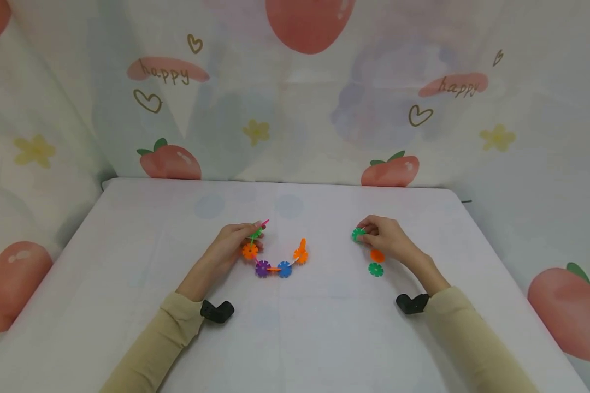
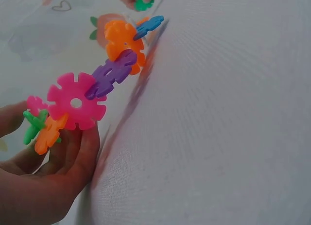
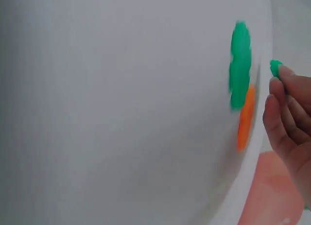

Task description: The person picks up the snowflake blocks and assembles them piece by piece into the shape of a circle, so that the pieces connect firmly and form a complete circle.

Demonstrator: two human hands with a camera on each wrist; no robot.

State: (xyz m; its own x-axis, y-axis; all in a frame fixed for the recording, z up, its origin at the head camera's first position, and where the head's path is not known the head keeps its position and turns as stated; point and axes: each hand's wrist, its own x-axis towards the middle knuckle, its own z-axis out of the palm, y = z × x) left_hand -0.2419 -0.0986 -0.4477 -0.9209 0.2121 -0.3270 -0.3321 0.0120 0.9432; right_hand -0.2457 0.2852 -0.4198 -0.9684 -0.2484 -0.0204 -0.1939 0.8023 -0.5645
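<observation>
Holding one end of a chain in the left hand, with thumb and fingers closed on the green and pink bits. Built from little flat toy wheels, stuck into each other at the slits. Going pink, green, orange, pink, purple, orange, blue, white and orange. Curving like a big U near the middle of the white table, with the open side facing the back wall. Lifted up near the hand; hard to tell about the rest. Pinching one green wheel in the right hand, between thumb and fingers, well apart from the chain. Also lying on the table, close by the right hand and partly hidden behind it, an orange wheel, with a second green wheel just beside it, closer to the person. Cannot tell about touching there. Wearing tan sleeves on both arms and a small black thing at each wrist. Painted behind with red fruit, yellow flowers and hearts
</observation>
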